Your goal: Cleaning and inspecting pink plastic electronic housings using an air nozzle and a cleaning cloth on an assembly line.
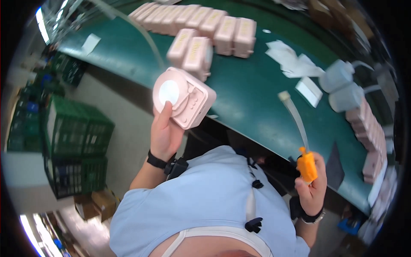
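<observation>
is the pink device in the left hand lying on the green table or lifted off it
Lifted off. The left hand holds the pink device up at the green table's near edge, tilted, round white face toward the camera.

Pink rectangular packages [201, 23] in rows and white paper labels [309, 90] lie on the green table [252, 98].

One pink square device with a round white disc [185, 97] is held up on the left, and one orange-handled tool with a clear tube [307, 166] on the right. About ten pink devices [201, 25] are lined up on the far green table [248, 98], with two more [190, 53] just nearer. Two pale blue-grey containers [342, 85] are seen at the right, and two green crates [75, 145] are stacked at the left.
</observation>
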A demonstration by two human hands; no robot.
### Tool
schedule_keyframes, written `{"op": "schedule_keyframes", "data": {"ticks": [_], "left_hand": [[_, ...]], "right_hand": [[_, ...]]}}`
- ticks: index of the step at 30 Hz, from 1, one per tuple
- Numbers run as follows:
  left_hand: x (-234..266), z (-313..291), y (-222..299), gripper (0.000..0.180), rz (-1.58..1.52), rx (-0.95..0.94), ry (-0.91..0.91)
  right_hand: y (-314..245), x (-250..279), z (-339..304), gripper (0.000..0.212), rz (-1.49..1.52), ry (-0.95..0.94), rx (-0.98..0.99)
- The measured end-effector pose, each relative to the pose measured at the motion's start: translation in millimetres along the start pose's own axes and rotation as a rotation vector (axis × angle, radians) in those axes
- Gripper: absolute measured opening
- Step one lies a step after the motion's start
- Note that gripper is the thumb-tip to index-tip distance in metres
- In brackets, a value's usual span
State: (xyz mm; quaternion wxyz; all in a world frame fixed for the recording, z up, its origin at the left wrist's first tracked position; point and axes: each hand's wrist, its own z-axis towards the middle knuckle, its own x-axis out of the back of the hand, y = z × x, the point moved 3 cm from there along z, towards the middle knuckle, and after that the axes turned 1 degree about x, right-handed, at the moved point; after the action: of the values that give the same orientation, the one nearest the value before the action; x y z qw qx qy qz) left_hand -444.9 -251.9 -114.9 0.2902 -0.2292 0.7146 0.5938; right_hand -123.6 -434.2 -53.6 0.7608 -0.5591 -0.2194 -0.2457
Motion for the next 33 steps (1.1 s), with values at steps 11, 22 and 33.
{"op": "schedule_keyframes", "data": {"ticks": [11, 22, 33], "left_hand": [[-86.8, 35.8, -89.2, 0.067, 0.391, 0.347, -0.447], [-146.9, 28.7, -157.6, 0.068, 0.403, 0.67, -0.639], [-308.7, 9.0, -267.2, 0.069, 0.599, 0.736, -1.003]], "right_hand": [[109.3, -52.8, -150.0, 0.027, -0.064, 1.318, -0.539], [148.3, -54.3, -173.0, 0.024, 0.127, 0.873, -0.898], [5.5, 17.0, -105.1, 0.021, -0.228, 0.724, -0.312]]}}
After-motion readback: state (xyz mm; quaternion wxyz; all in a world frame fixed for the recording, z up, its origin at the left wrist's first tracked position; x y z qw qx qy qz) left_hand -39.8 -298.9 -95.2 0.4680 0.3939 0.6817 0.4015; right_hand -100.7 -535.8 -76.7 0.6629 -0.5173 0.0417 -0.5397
